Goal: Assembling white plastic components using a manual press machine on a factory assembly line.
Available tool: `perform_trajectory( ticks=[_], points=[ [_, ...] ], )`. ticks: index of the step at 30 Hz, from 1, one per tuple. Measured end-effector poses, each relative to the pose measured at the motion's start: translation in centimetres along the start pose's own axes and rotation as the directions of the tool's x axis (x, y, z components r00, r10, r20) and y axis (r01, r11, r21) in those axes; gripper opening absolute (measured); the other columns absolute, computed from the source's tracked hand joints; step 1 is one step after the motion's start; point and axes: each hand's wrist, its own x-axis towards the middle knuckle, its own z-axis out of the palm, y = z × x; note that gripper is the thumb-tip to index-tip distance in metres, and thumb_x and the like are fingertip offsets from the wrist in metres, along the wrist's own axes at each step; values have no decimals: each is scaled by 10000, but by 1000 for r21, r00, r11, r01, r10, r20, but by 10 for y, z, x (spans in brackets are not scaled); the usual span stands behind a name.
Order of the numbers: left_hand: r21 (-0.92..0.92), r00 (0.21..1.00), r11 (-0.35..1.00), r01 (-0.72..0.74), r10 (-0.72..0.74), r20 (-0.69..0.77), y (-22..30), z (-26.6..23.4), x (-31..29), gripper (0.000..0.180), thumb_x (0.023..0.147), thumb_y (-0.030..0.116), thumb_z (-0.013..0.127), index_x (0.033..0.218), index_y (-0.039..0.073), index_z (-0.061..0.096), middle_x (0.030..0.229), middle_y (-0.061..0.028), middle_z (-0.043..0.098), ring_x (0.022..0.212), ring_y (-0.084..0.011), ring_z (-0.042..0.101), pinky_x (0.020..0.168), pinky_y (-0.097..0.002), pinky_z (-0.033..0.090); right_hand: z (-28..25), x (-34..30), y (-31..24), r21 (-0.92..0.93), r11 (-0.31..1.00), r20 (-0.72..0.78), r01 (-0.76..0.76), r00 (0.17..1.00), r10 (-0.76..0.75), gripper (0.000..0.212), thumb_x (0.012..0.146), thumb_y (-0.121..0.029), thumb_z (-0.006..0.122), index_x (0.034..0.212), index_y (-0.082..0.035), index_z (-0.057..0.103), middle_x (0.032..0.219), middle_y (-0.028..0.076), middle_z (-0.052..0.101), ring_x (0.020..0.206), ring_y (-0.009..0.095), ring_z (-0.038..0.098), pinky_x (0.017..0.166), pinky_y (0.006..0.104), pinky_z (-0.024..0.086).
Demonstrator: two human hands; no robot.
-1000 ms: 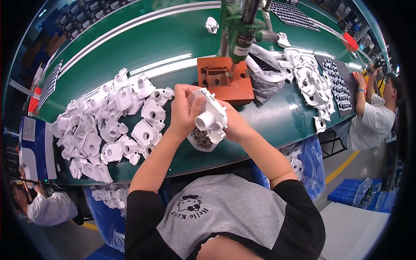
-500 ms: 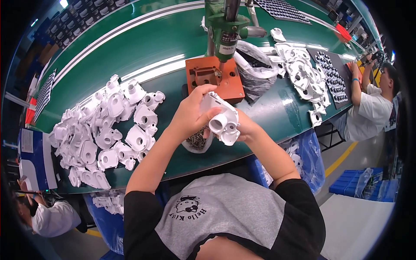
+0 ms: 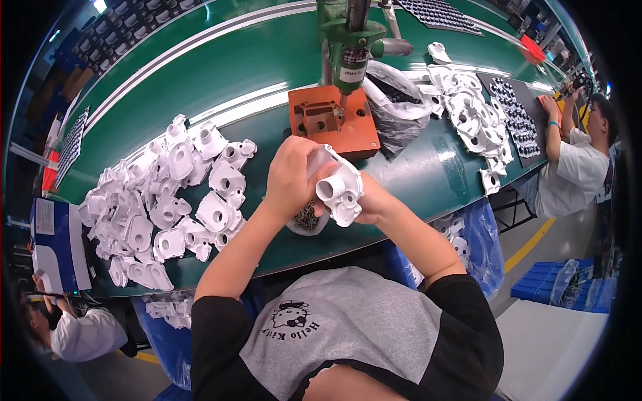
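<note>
Head view: since a second ago the white plastic housing (image 3: 340,188) has been lifted a little from the small bowl of dark screws (image 3: 307,218) and turned in the hands, so its round tube port now faces down the frame toward the person, where it earlier pointed more to the lower right. I judge this as the part being brought into position for fitting, not yet carried to the orange fixture plate (image 3: 332,119) under the green press (image 3: 350,41).

The housing sits at the centre of the frame, above the green bench's (image 3: 200,73) near edge. Its long axis runs from upper left to lower right, with the flat flange at the top.

The left hand (image 3: 293,179) is clenched over the housing's upper left side. The right hand (image 3: 372,204) grasps it from the lower right, mostly hidden behind the part.

A heap of matching white housings (image 3: 167,194) lies at centre left; more lie upper right.
</note>
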Motion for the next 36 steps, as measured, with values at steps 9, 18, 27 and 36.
perform_trajectory(
  ticks=[9,18,27,36],
  points=[
    [-187,952,949,-255,280,126,2,-8,1,375,671,46,673,999,69,493,1076,-137,595,1028,-316,562,876,-450,404,-29,13,-4,180,964,-32,-194,979,202,429,910,-489,417,1041,-117,586,857,64,648,696,168,646,493,295,472],
    [-73,977,996,-59,72,199,8,-1,9,400,699,52,686,1081,44,568,984,-135,617,867,-325,584,819,-394,454,-25,8,-18,-227,955,-15,-193,981,195,345,903,-430,459,983,-118,581,808,52,611,633,129,551,460,226,365],
    [400,928,865,-302,172,329,-39,4,46,133,772,105,610,891,74,558,968,-127,642,876,-281,649,705,-358,523,-107,6,-119,-971,178,-238,-160,709,-664,221,804,-190,531,848,-12,652,741,144,673,657,263,657,593,372,512],
    [338,930,915,-219,91,356,-56,34,41,119,806,169,619,882,87,578,1078,-125,616,938,-287,623,776,-384,500,-212,48,-158,-720,-303,-89,-624,517,-851,167,773,-169,577,819,-52,686,824,184,653,798,355,634,753,437,499]
  ],
)
